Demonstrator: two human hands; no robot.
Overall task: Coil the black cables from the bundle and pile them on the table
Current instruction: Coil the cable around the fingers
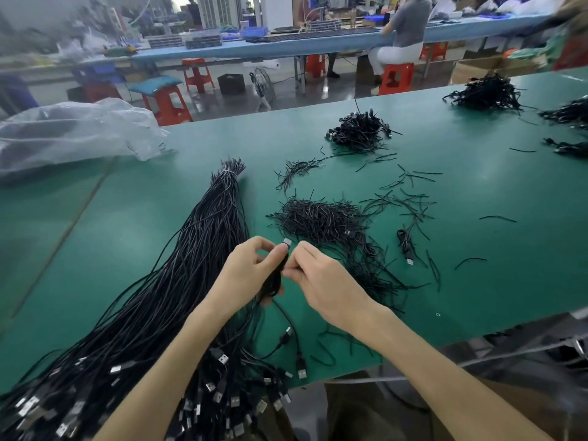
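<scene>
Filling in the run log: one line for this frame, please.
stage: coiling | left hand: holds coiled cable | right hand: pinches same cable | bundle: on table, person's left | coiled pile: far centre

No legible text anywhere.

Hands: two, left hand (251, 268) and right hand (321, 281)
Held coil (275, 281): one
Cable bundle (178, 281): one
Coil piles: four, near pile (359, 130), far pile (483, 93), upper edge pile (569, 113), lower edge pile (569, 148)
Loose coil (405, 246): one
Plastic bag (79, 128): one
</scene>
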